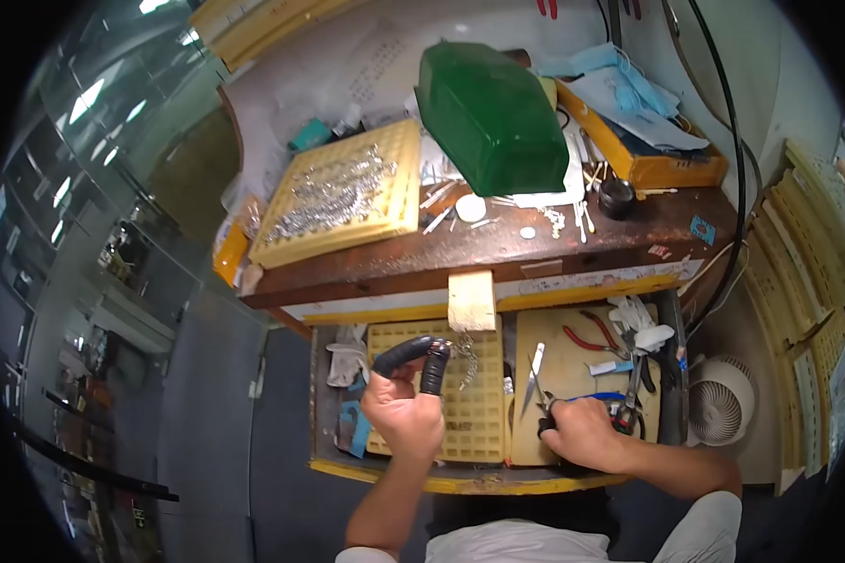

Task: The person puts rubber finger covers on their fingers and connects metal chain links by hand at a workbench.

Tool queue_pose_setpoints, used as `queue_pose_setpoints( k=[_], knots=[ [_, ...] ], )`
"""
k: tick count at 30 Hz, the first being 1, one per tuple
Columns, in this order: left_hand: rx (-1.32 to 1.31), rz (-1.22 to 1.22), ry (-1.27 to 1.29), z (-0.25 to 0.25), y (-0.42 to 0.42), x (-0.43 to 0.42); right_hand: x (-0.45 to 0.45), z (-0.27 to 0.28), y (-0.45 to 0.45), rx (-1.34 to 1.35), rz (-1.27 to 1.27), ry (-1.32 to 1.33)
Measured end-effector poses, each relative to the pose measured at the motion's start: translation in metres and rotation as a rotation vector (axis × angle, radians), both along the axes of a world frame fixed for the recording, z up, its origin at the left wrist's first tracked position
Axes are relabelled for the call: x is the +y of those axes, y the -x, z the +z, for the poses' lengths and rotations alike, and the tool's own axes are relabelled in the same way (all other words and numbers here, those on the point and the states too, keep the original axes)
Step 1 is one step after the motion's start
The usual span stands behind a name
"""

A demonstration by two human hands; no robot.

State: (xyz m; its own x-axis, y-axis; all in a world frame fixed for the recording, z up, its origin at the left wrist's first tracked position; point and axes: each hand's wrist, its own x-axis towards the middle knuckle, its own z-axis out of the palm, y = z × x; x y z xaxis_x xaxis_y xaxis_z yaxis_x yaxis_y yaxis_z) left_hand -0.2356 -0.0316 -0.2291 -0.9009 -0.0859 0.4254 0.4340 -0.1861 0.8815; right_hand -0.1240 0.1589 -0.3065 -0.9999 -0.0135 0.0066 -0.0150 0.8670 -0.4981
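Note:
My left hand (406,413) is raised over the open drawer, with black wrapping on its thumb and forefinger. Those two tips pinch a silvery chain (468,361), which dangles just below a wooden bench peg (471,300). Low in the drawer's right half, my right hand (587,432) is closed around pliers with dark handles (546,424); most of them is hidden by the fingers. Beside their jaws lies a slim, pointed metal tool (532,377). Beneath the left hand sits a yellow gridded tray (432,328).
On the bench are a tilted board (404,188) of many chains, a green cover (493,122), a black jar (617,199), cotton swabs and a wooden box (676,171) with masks. The drawer holds red-handled pliers (587,340). A fan (720,399) stands at right.

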Motion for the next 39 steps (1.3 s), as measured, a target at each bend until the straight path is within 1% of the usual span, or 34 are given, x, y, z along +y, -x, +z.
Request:
queue_pose_setpoints(
  k=[1, 3, 4, 5, 7, 8, 11, 12, 14, 16, 18, 19, 22, 23, 24, 26, 27, 29, 34, 38, 39],
  knots=[
    [-0.009, -0.009, -0.009, 0.002, 0.001, 0.002, 0.004, 0.001, 0.0, 0.026, -0.048, 0.071],
    [-0.027, -0.014, -0.012, 0.007, 0.005, 0.002, 0.01, 0.03, -0.006, 0.141, -0.14, 0.175],
    [-0.077, -0.048, -0.03, 0.01, 0.005, 0.003, 0.014, 0.038, -0.01, 0.194, -0.165, 0.219],
    [-0.131, -0.084, -0.049, 0.011, 0.005, 0.003, 0.016, 0.042, -0.013, 0.217, -0.142, 0.257],
    [-0.133, -0.094, -0.048, 0.008, 0.008, 0.003, 0.006, 0.051, -0.013, 0.454, -0.105, 0.321],
    [-0.161, -0.103, -0.065, 0.009, 0.008, 0.004, 0.003, 0.057, -0.014, 0.508, -0.028, 0.222],
    [-0.191, -0.136, -0.105, 0.012, 0.008, 0.003, -0.02, 0.081, -0.005, 0.635, 0.021, 0.399],
    [-0.19, -0.157, -0.126, 0.013, 0.008, 0.002, -0.024, 0.083, 0.0, 0.631, 0.02, 0.396],
    [-0.206, -0.175, -0.134, 0.012, 0.01, 0.0, -0.027, 0.08, 0.01, 0.771, 0.043, 0.292],
    [-0.217, -0.196, -0.145, 0.013, 0.011, 0.0, -0.028, 0.072, 0.015, 0.747, 0.031, 0.236],
    [-0.227, -0.19, -0.141, 0.016, 0.011, 0.001, -0.036, 0.077, 0.014, 0.753, -0.085, 0.345],
    [-0.229, -0.192, -0.147, 0.016, 0.012, 0.001, -0.041, 0.082, 0.005, 0.644, -0.134, 0.474],
    [-0.224, -0.206, -0.141, 0.015, 0.015, -0.002, -0.04, 0.066, 0.015, 0.716, -0.1, 0.422],
    [-0.23, -0.218, -0.137, 0.015, 0.016, -0.003, -0.04, 0.064, 0.017, 0.72, -0.108, 0.473],
    [-0.236, -0.229, -0.134, 0.015, 0.018, -0.003, -0.041, 0.067, 0.015, 0.721, -0.106, 0.472],
    [-0.242, -0.243, -0.132, 0.016, 0.021, -0.005, -0.043, 0.078, 0.005, 0.568, -0.124, 0.641],
    [-0.247, -0.263, -0.124, 0.016, 0.023, -0.006, -0.044, 0.082, 0.002, 0.541, -0.1, 0.663],
    [-0.26, -0.288, -0.14, 0.015, 0.027, -0.007, -0.051, 0.064, -0.001, 0.463, -0.128, 0.811],
    [-0.304, -0.336, -0.14, 0.015, 0.031, -0.011, -0.063, 0.053, -0.003, 0.447, -0.195, 0.881],
    [-0.297, -0.335, -0.136, 0.016, 0.031, -0.01, -0.065, 0.048, -0.002, 0.47, -0.203, 0.877],
    [-0.295, -0.334, -0.136, 0.016, 0.031, -0.01, -0.064, 0.048, -0.001, 0.489, -0.187, 0.835]
  ],
)
